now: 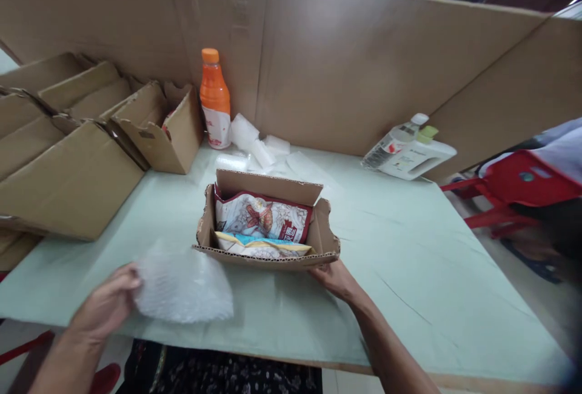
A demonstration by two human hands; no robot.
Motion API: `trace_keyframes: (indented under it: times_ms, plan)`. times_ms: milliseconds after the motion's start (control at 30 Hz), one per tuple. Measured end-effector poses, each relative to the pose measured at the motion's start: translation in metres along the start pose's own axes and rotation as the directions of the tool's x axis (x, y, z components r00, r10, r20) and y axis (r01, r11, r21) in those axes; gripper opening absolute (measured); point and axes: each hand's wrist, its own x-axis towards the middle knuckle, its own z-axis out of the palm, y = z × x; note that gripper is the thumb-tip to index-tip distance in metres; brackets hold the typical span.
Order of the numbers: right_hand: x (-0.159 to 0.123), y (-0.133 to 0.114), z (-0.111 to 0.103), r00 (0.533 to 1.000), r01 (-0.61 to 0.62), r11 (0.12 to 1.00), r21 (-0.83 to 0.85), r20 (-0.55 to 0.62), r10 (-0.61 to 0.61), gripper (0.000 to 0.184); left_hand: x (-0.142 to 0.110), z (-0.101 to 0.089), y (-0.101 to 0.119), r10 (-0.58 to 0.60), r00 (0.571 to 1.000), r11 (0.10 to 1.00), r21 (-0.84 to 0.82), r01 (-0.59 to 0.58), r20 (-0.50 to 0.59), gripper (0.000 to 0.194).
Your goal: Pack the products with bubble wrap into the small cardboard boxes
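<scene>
A small open cardboard box (321, 233) sits on the pale green table (409, 260) in front of me. Inside lie a red-and-white snack packet (261, 217) and a blue-and-yellow packet (259, 243). My left hand (107, 306) grips the left edge of a sheet of bubble wrap (184, 288), held just left of the box and blurred by motion. My right hand (334, 276) holds the box's near right corner, fingers curled under the front flap.
Several empty cardboard boxes (77, 157) are stacked at the left. An orange bottle (215, 100) and more bubble wrap pieces (254, 142) stand at the back. A white jug (409, 154) lies on its side at the right. A cardboard wall (341, 60) surrounds the table. Red stool (513, 188) right.
</scene>
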Motion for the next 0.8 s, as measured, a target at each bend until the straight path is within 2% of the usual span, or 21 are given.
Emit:
trace_keyframes:
  times_ms: [33, 100, 167, 267, 333, 433, 600, 700, 800]
  plan:
    - [-0.005, 0.001, 0.003, 1.0, 0.019, 0.999, -0.029, 0.007, -0.019, 0.06, -0.001, 0.017, -0.004, -0.103, 0.993, 0.992, -0.07, 0.108, 0.065, 0.022]
    - [-0.015, 0.002, 0.006, 0.996, 0.066, 0.995, -0.081, 0.058, -0.061, 0.067, -0.001, 0.05, -0.008, -0.169, 0.968, 0.966, -0.166, 0.2, 0.187, 0.023]
    - [-0.024, 0.001, 0.006, 0.993, 0.079, 0.992, -0.1, 0.099, -0.07, 0.071, 0.002, 0.075, -0.009, -0.089, 0.966, 0.97, -0.198, 0.14, 0.243, 0.026]
    - [-0.027, -0.002, 0.01, 0.996, 0.034, 0.997, -0.071, 0.079, -0.029, 0.072, 0.007, 0.098, -0.01, 0.001, 0.968, 0.973, -0.223, 0.058, 0.252, 0.027]
    - [-0.017, -0.002, 0.012, 1.0, 0.004, 0.999, -0.04, 0.016, -0.003, 0.065, 0.012, 0.107, -0.009, 0.024, 0.971, 0.97, -0.242, 0.035, 0.237, 0.026]
    - [0.017, -0.001, 0.011, 0.999, 0.005, 1.0, -0.005, -0.036, -0.005, 0.05, 0.029, 0.121, -0.002, 0.042, 0.974, 0.959, -0.281, 0.023, 0.222, 0.024]
    - [0.081, -0.001, 0.003, 0.998, -0.061, 0.993, 0.102, -0.01, 0.062, 0.055, 0.073, 0.144, 0.023, 0.045, 0.986, 0.931, -0.366, 0.017, 0.161, 0.024]
    - [0.092, 0.002, 0.003, 0.996, -0.069, 0.992, 0.102, -0.052, 0.075, 0.061, 0.083, 0.14, 0.034, 0.052, 0.991, 0.927, -0.375, -0.003, 0.12, 0.022]
    - [0.072, 0.009, 0.002, 0.982, -0.076, 0.995, 0.072, -0.169, 0.087, 0.065, 0.068, 0.121, 0.037, 0.056, 0.997, 0.932, -0.36, -0.031, 0.059, 0.02]
